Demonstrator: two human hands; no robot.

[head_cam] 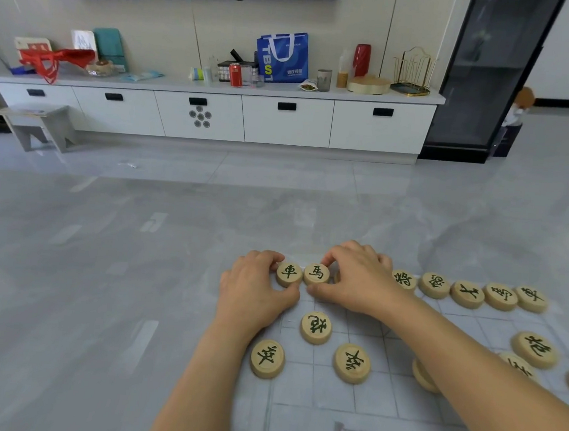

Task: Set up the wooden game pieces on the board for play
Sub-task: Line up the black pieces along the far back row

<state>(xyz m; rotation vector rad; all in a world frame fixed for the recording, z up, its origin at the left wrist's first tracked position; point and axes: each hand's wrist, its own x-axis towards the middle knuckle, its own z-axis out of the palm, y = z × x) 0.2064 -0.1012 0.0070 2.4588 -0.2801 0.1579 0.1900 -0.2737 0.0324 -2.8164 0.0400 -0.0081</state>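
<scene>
Grey tiled floor (pixel 81 283) out on the left, and the pale gridded board (pixel 363 399) lies flat on it. The left hand (pixel 252 291) is down at the board's far left corner, thumb and curled fingers pinching the corner piece (pixel 289 273), which sits flat, character side up. Touching it on the right is the second piece (pixel 316 274), and the right hand (pixel 356 280) has hold of that one, fingertips curled over its far edge, thumb at its near edge. Between the forearms, closer in, three discs lie apart from each other: the wrist-side disc (pixel 267 358), the middle disc (pixel 315 327) and the inner disc (pixel 352 363). Past the right hand, a row of five pieces (pixel 467 294) runs along the far edge, nearly touching. Further right, a lone piece (pixel 534 349) sits nearer.
</scene>
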